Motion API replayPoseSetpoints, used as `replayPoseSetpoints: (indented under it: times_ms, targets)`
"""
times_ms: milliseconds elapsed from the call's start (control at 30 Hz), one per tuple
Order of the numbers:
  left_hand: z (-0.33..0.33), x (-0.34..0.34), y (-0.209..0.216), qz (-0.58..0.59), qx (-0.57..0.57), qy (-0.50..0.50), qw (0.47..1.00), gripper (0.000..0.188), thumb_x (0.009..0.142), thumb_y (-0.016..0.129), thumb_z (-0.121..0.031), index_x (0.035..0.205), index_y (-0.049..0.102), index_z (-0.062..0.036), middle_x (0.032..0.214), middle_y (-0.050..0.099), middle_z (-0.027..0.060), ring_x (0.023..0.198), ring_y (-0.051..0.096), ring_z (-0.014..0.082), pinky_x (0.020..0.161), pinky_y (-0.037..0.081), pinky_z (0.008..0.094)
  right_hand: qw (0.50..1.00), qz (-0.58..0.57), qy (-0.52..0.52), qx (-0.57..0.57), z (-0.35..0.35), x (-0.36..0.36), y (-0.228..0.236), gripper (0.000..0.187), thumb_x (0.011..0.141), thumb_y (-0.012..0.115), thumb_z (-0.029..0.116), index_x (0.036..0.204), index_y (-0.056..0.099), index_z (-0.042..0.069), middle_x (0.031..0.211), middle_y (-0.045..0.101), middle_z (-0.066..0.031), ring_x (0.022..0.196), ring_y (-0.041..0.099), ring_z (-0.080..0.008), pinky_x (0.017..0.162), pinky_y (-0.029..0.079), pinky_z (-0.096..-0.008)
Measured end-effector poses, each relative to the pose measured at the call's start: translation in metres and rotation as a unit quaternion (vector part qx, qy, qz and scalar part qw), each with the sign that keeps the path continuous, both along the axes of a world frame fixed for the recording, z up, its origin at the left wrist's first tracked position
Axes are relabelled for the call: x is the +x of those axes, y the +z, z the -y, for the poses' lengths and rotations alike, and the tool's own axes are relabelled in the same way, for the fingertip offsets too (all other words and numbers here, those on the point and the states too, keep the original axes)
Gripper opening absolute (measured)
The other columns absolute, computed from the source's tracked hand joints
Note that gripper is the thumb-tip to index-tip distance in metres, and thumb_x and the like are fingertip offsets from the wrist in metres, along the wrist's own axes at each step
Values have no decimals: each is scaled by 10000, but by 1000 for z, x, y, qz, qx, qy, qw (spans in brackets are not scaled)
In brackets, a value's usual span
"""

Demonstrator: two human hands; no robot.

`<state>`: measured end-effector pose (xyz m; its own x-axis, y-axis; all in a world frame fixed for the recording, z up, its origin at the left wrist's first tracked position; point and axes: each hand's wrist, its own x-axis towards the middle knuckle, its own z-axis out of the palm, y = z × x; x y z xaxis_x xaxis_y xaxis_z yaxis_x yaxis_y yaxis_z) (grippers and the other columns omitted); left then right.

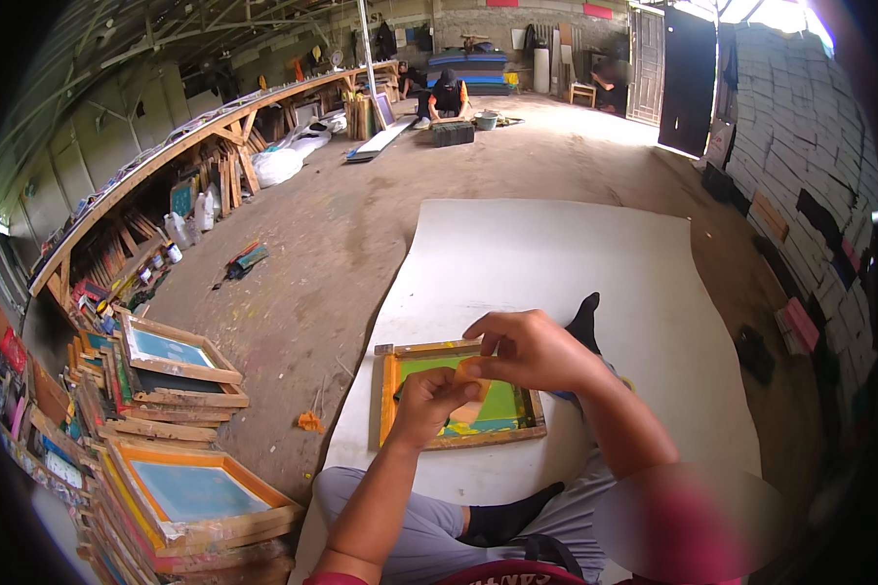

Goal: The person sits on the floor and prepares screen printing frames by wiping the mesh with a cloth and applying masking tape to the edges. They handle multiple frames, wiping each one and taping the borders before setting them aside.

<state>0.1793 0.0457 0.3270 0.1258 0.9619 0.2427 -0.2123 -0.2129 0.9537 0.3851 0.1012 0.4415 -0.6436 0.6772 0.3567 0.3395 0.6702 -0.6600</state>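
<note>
In front of me lies a wooden screen-printing frame (390, 395) with green mesh and yellow, teal smears, flat on a large white sheet (546, 253). Above it, both my hands meet over a tan-orange strip (471, 408) that looks like tape. My left hand (427, 405) pinches the strip's left side between thumb and fingers. From the right, my right hand (532, 351) grips its upper part with thumb and forefinger, the other fingers curled. The hands partly hide the strip and the mesh below.
Stacked wooden screen frames (200, 526) stand to my left, with more frames (180, 351) behind. A crumpled orange scrap (310, 421) lies beside the sheet. A long bench (185, 136) runs along the left wall. A person (447, 97) sits far off near a dark crate (453, 133).
</note>
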Motion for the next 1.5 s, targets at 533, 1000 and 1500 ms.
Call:
replayPoseSetpoints:
  times_ms: [533, 1000, 1500]
  targets:
    - [0, 35, -8, 87, -24, 6, 996, 148, 964, 792, -130, 1048, 775, -10, 951, 774, 34, 869, 692, 78, 840, 546, 249, 889, -399, -78, -210, 32, 14, -111, 169, 990, 767, 133, 1011, 711, -25, 905, 718, -35, 837, 654, -87, 733, 536, -258]
    - [5, 41, -4, 313, -175, -173, 917, 178, 1025, 699, -164, 1119, 732, -17, 932, 729, 66, 864, 680, 187, 910, 547, 377, 936, -298, -70, 176, 6, 20, -122, 198, 826, 611, -152, 932, 612, 16, 846, 670, -109, 719, 673, -213, 667, 542, -308]
    - [18, 18, -12, 276, -115, -312, 902, 239, 945, 801, -282, 1049, 753, -72, 828, 706, 53, 903, 693, 238, 1093, 477, 524, 912, -189, -92, 353, -27, 69, -98, 228, 784, 734, -52, 988, 677, 32, 864, 683, -113, 693, 679, -278, 598, 540, -356]
